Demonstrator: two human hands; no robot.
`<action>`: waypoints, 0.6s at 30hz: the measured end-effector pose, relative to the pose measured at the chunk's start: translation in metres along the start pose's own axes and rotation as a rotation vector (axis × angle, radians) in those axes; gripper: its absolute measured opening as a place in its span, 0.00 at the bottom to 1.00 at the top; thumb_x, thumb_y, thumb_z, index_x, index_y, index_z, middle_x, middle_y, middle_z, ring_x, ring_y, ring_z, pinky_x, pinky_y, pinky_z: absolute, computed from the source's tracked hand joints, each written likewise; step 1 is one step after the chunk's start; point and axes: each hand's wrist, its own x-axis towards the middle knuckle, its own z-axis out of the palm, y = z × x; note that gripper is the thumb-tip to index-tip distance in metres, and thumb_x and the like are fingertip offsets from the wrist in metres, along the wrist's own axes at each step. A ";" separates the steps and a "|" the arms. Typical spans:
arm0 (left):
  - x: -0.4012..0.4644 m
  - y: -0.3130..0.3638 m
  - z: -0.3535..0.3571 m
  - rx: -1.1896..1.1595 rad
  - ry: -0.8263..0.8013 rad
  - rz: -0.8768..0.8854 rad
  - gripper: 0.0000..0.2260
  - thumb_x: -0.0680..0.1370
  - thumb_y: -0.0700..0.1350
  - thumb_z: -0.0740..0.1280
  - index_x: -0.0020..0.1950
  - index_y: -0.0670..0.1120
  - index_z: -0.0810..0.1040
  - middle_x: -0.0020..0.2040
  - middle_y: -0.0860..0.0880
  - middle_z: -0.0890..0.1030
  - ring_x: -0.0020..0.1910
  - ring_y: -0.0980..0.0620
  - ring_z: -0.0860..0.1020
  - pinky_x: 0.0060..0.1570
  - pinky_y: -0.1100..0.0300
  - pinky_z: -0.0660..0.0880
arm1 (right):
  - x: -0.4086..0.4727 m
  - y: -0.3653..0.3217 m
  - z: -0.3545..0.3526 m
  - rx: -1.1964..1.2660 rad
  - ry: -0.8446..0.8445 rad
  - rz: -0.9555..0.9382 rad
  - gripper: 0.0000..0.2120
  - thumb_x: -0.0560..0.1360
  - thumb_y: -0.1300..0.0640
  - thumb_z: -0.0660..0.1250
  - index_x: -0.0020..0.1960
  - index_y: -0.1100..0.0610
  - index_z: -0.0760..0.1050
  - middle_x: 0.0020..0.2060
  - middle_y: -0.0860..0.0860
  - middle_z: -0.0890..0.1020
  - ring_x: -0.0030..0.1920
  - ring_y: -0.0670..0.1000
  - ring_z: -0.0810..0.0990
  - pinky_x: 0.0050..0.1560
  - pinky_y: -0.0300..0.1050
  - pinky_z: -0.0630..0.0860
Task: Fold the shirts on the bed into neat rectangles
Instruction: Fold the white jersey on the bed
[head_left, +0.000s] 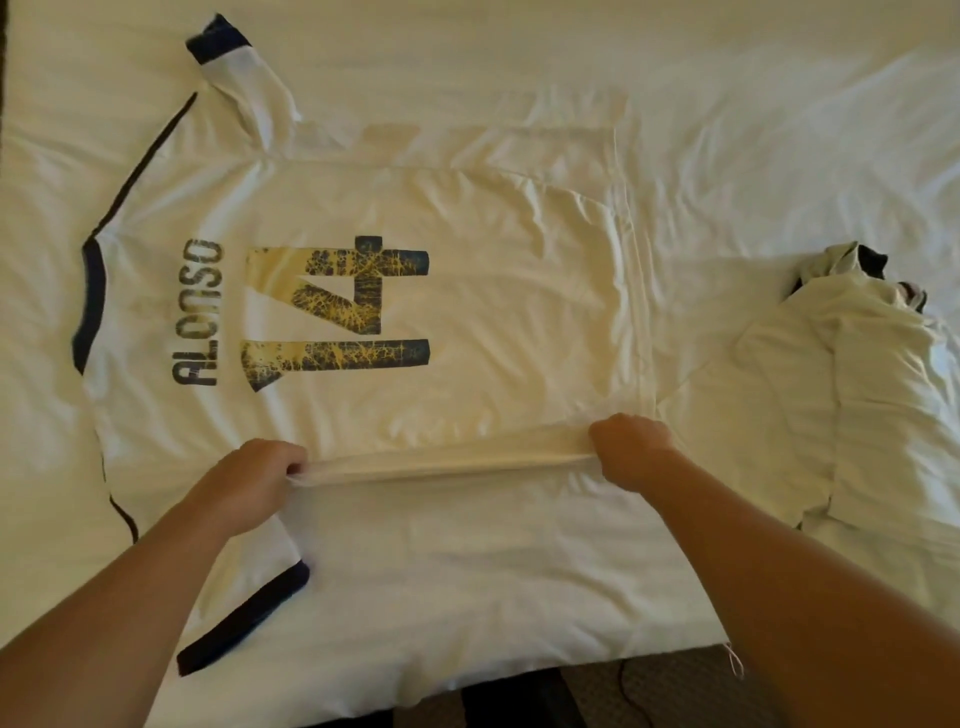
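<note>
A white football jersey (467, 234) lies spread flat on the bed, back side up, collar to the left, with the name ALONSO and a cracked number 14 printed in dark blue and yellow. My left hand (254, 483) pinches the near side edge of the jersey by the armpit. My right hand (631, 449) grips the same edge near the hem. Between them the fabric is lifted into a taut fold. The near sleeve (244, 613), with a dark cuff, lies under my left forearm. The far sleeve (244, 67) points away.
A crumpled pile of white shirts (857, 374) with dark trim sits on the right of the bed. The white bedsheet (727, 130) is wrinkled all round. The bed's near edge (467, 680) runs along the bottom, with dark carpet below it.
</note>
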 end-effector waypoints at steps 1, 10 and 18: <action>0.007 -0.001 -0.009 -0.038 -0.011 -0.023 0.13 0.77 0.32 0.63 0.39 0.48 0.79 0.40 0.47 0.80 0.39 0.48 0.78 0.37 0.55 0.72 | 0.005 0.003 -0.009 0.011 -0.008 0.004 0.12 0.79 0.58 0.63 0.62 0.52 0.76 0.53 0.50 0.81 0.55 0.53 0.82 0.56 0.48 0.77; 0.075 0.006 -0.084 -0.213 0.063 -0.031 0.15 0.78 0.32 0.62 0.40 0.46 0.82 0.41 0.47 0.81 0.40 0.48 0.77 0.37 0.58 0.68 | 0.060 0.025 -0.074 0.048 0.159 0.112 0.11 0.80 0.58 0.60 0.60 0.51 0.76 0.55 0.52 0.81 0.58 0.55 0.79 0.60 0.51 0.70; 0.132 0.017 -0.124 -0.203 0.282 0.002 0.14 0.79 0.34 0.61 0.40 0.48 0.80 0.42 0.46 0.81 0.38 0.43 0.78 0.41 0.51 0.74 | 0.113 0.040 -0.108 0.103 0.361 0.135 0.09 0.77 0.62 0.61 0.54 0.54 0.77 0.46 0.51 0.77 0.52 0.56 0.78 0.55 0.52 0.72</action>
